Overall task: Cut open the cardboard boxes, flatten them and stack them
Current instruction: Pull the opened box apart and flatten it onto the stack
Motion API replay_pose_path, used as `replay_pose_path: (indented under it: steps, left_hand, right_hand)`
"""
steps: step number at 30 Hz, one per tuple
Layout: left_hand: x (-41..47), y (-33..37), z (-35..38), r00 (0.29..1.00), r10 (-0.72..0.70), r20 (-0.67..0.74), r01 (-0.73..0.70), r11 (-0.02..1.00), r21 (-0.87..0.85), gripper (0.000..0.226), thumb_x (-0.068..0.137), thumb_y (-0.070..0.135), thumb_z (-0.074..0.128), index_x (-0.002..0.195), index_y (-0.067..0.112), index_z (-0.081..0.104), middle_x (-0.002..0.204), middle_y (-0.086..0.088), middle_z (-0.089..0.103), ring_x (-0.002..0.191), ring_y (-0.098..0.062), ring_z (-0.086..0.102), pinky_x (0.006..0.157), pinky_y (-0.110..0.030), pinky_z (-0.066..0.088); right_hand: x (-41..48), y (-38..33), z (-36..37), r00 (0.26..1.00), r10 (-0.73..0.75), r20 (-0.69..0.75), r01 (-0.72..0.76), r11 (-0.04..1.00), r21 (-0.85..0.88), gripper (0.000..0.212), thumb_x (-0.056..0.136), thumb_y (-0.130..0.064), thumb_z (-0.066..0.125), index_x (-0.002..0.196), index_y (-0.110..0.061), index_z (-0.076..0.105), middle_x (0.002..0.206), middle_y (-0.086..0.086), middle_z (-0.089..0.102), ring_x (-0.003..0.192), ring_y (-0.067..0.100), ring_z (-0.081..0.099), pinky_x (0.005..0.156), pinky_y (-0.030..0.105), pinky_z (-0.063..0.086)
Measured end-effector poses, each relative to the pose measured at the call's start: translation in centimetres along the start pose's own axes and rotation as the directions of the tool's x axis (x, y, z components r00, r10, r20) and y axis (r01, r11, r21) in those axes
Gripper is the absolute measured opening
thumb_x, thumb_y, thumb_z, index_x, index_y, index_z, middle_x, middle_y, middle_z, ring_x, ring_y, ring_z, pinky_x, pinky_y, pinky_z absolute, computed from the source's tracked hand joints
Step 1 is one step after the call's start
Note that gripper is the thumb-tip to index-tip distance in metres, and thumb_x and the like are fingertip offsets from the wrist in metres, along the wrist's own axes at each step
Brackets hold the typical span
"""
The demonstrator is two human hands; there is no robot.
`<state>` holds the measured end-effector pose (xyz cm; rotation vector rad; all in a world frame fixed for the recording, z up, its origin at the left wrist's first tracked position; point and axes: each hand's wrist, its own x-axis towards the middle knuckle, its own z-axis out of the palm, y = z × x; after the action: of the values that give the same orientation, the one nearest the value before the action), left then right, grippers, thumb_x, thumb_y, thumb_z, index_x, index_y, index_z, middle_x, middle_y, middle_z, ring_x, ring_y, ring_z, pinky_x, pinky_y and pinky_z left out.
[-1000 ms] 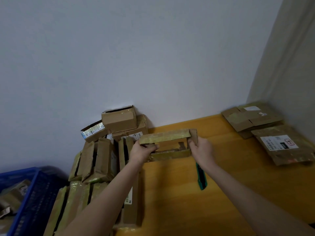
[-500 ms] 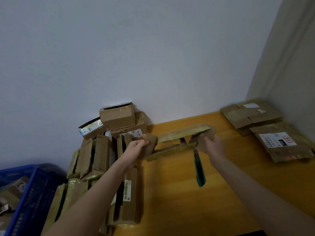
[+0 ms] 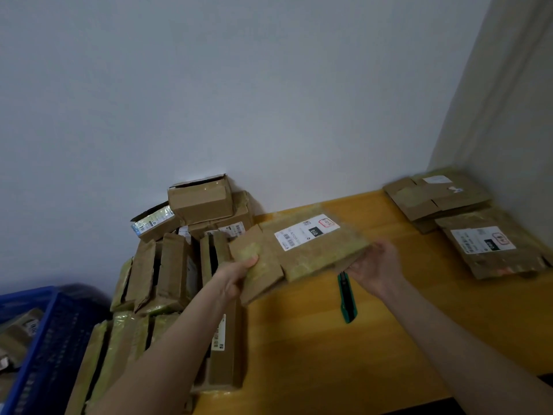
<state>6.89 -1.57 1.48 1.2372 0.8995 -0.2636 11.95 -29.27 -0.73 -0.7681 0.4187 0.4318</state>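
Your left hand (image 3: pixel 238 275) grips the flattened box (image 3: pixel 314 256) by its left flap, thumb on top. Your right hand (image 3: pixel 375 265) holds the right edge (label facing up). It hangs above the table (image 3: pixel 299 354), near the knife (image 3: pixel 347 299).

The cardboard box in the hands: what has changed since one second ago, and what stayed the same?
The cardboard box went from an open shape to flat, and its label now faces up. The left hand shifted its grip to the left flap; the right hand holds the right edge. The utility knife on the table, the flattened stack and the box pile stayed put.
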Motion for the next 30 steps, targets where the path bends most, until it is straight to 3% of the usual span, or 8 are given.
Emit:
replay_pose_path:
  steps: [3, 5, 8, 10, 13, 22, 26, 30]
  left_hand:
    - [0.6, 0.7, -0.6, 0.978, 0.175, -0.113, -0.159, 0.978, 0.138, 0.063, 0.080, 0.006, 0.074, 0.135, 0.013, 0.045, 0.125, -0.011, 0.056, 0.111, -0.031, 0.055, 0.096, -0.050, 0.046]
    - [0.9, 0.9, -0.8, 0.950, 0.289, -0.117, -0.254, 0.935, 0.249, 0.066, 0.081, 0.005, 0.073, 0.138, 0.016, 0.042, 0.126, -0.008, 0.055, 0.114, -0.029, 0.054, 0.096, -0.047, 0.044]
    - [1.4, 0.3, -0.5, 0.909, 0.392, -0.144, -0.317, 0.872, 0.374, 0.065, 0.084, 0.006, 0.070, 0.140, 0.018, 0.039, 0.132, -0.008, 0.053, 0.121, -0.030, 0.051, 0.099, -0.047, 0.044]
    - [2.1, -1.1, -0.2, 0.884, 0.433, -0.174, -0.304, 0.817, 0.490, 0.066, 0.085, 0.009, 0.069, 0.142, 0.018, 0.038, 0.134, -0.009, 0.053, 0.123, -0.031, 0.051, 0.101, -0.049, 0.044]
    - [3.6, -4.2, 0.7, 0.897, 0.397, -0.193, -0.235, 0.800, 0.552, 0.068, 0.085, 0.009, 0.069, 0.144, 0.018, 0.037, 0.134, -0.011, 0.053, 0.124, -0.033, 0.051, 0.102, -0.053, 0.044]
    - [6.8, -9.5, 4.2, 0.952, 0.247, -0.182, -0.112, 0.833, 0.542, 0.075, 0.085, 0.018, 0.071, 0.148, 0.019, 0.031, 0.138, -0.013, 0.051, 0.126, -0.035, 0.050, 0.102, -0.050, 0.044]
    - [7.6, -10.3, 3.4, 0.933, 0.272, -0.237, -0.030, 0.714, 0.699, 0.085, 0.087, 0.028, 0.069, 0.152, 0.019, 0.015, 0.148, -0.018, 0.033, 0.133, -0.038, 0.040, 0.104, -0.049, 0.039]
    - [8.6, -11.5, 4.2, 0.885, 0.459, -0.085, -0.123, 0.406, 0.906, 0.081, 0.091, 0.020, 0.059, 0.154, 0.017, 0.008, 0.158, -0.016, 0.012, 0.144, -0.034, 0.018, 0.115, -0.049, 0.030]
  right_hand:
    - [0.5, 0.6, -0.8, 0.991, 0.024, -0.132, -0.079, 0.901, -0.426, 0.041, 0.097, -0.048, 0.044, 0.110, -0.014, 0.063, 0.105, 0.007, 0.070, 0.093, 0.020, 0.064, 0.074, 0.035, 0.051]
    - [1.2, 2.1, -0.9, 0.984, -0.063, -0.166, -0.087, 0.642, -0.762, 0.029, 0.093, -0.027, 0.061, 0.117, -0.011, 0.060, 0.113, 0.005, 0.065, 0.085, 0.014, 0.061, 0.066, 0.030, 0.049]
    - [2.6, 4.6, -1.2, 0.979, -0.170, -0.114, -0.076, 0.214, -0.974, 0.043, 0.089, -0.015, 0.063, 0.130, -0.010, 0.054, 0.128, 0.008, 0.058, 0.096, 0.021, 0.062, 0.076, 0.030, 0.050]
    - [2.7, 6.0, -0.9, 0.974, -0.211, -0.084, -0.082, 0.018, -0.996, 0.048, 0.090, -0.021, 0.062, 0.136, -0.016, 0.050, 0.129, 0.007, 0.057, 0.093, 0.020, 0.062, 0.068, 0.027, 0.047]
    - [2.9, 7.9, -1.2, 0.979, -0.200, -0.035, -0.050, -0.069, -0.996, 0.041, 0.092, -0.022, 0.059, 0.133, -0.024, 0.054, 0.125, 0.007, 0.056, 0.087, 0.019, 0.060, 0.070, 0.031, 0.051]
    - [3.8, 9.6, -6.0, 0.969, -0.206, 0.135, 0.045, -0.391, -0.919, 0.051, 0.098, -0.036, 0.047, 0.146, -0.024, 0.036, 0.150, 0.000, 0.030, 0.135, 0.022, 0.026, 0.104, 0.037, 0.040]
    - [5.1, 10.8, -6.3, 0.979, -0.087, 0.185, 0.115, -0.511, -0.852, 0.074, 0.093, -0.059, 0.041, 0.153, -0.031, 0.007, 0.161, 0.003, -0.003, 0.147, 0.029, -0.007, 0.118, 0.044, 0.013]
    - [7.5, 11.9, -5.6, 0.958, -0.052, 0.282, 0.192, -0.617, -0.763, 0.076, 0.091, -0.067, 0.030, 0.152, -0.035, -0.005, 0.159, 0.010, -0.017, 0.145, 0.032, -0.019, 0.114, 0.047, -0.011]
